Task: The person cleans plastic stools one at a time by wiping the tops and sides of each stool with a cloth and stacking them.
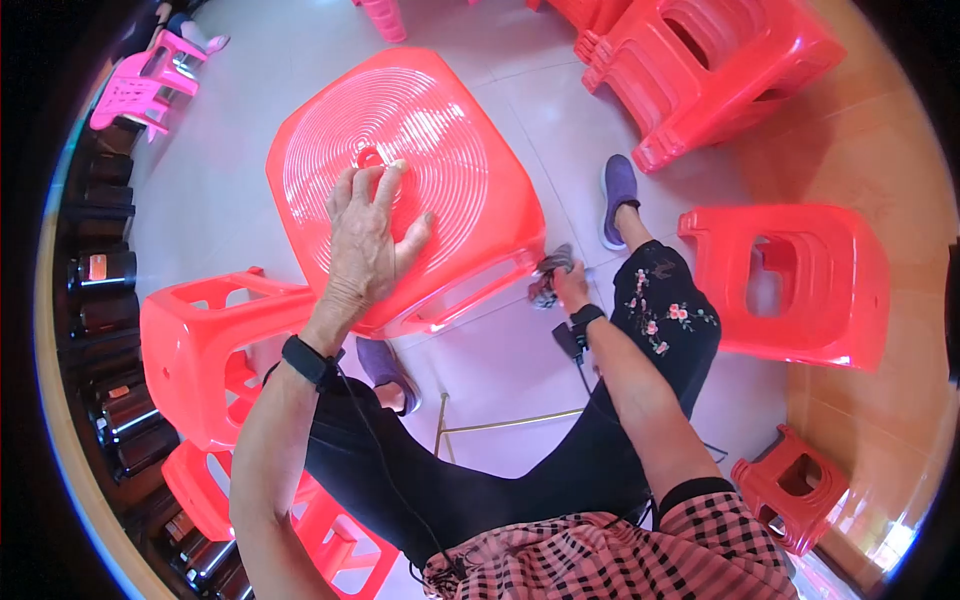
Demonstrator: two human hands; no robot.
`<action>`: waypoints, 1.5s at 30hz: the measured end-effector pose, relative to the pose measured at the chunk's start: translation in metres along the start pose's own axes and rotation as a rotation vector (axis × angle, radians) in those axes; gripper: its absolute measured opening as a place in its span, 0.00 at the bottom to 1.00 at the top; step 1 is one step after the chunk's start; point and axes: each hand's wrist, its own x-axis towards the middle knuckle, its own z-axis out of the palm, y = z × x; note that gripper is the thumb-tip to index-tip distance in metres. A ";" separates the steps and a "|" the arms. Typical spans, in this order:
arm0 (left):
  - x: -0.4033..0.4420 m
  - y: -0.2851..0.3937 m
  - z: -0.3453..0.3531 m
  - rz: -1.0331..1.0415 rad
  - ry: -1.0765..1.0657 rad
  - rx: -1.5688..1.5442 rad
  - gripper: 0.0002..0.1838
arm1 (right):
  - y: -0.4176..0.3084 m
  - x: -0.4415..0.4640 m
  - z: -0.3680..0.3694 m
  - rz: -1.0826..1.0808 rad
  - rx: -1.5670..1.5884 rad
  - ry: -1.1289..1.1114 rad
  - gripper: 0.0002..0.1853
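A red plastic stool (440, 215) with a ringed seat stands upright in front of me. My left hand (370, 230) rests on its seat, thumb apart and fingers slightly bent, with the fingertips by the small centre hole. To the right of the stool, my right hand (571, 286) is closed around a crumpled grey and dark reddish cloth (547, 274). The cloth is close to the stool's lower right edge; whether it touches cannot be made out.
Red stools (700, 70) are stacked at the upper right. Another stool (830, 285) lies to my right, and a smaller one (795, 485) sits below it. More stools (200, 350) are on my left. Dark jars (105, 268) line the left wall; a pink chair (140, 90) stands beyond.
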 end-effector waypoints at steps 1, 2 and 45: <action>0.000 0.001 -0.001 -0.002 -0.001 0.012 0.33 | 0.014 0.019 0.008 -0.059 0.075 -0.021 0.23; 0.000 0.001 -0.002 -0.009 -0.006 0.020 0.33 | 0.029 0.032 0.019 -0.117 0.148 -0.043 0.22; 0.053 0.030 0.015 -0.404 0.073 0.124 0.34 | -0.049 -0.125 0.071 0.456 0.928 -0.488 0.08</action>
